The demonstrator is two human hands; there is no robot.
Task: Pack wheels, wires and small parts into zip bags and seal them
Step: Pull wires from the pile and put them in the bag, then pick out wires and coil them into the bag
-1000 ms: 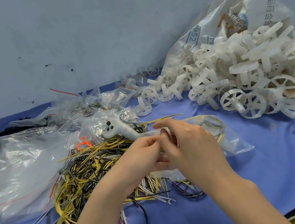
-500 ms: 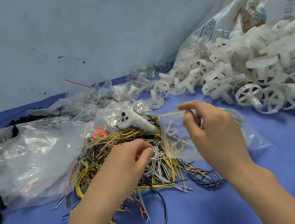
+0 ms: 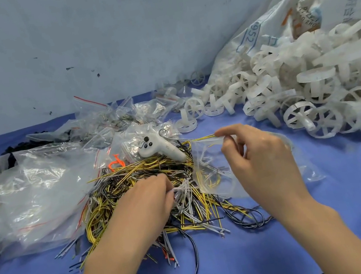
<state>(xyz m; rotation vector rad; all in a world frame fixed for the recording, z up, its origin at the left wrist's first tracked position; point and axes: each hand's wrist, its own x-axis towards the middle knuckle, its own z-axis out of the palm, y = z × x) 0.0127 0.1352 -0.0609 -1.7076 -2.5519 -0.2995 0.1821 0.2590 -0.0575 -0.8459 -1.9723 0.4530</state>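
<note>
A: Where the blue cloth-covered counter [image 3: 256, 265] lies nearest the camera, what is in reach?

B: A loose heap of yellow, black and grey insulated wires [image 3: 136, 192]. The left hand [image 3: 147, 202] rests on the heap, its fingers [image 3: 167, 186] pinched on a bundle of grey wires.

A: State of the right hand?

B: The right hand [image 3: 259, 159] is raised just beside the heap, thumb and forefinger clamped on the top edge of a small clear plastic zip bag [image 3: 214, 174]. The bag hangs open-mouthed; coiled wires show inside it.

A: Beyond the heap?

B: A white handheld controller with black buttons [image 3: 160, 148] lies on its far edge. Crumpled clear bags [image 3: 40, 189] lie to the left. At the far right, white spoked plastic wheels [image 3: 311, 95] spill from a printed white woven sack [image 3: 279, 22] against the grey wall [image 3: 109, 34].
</note>
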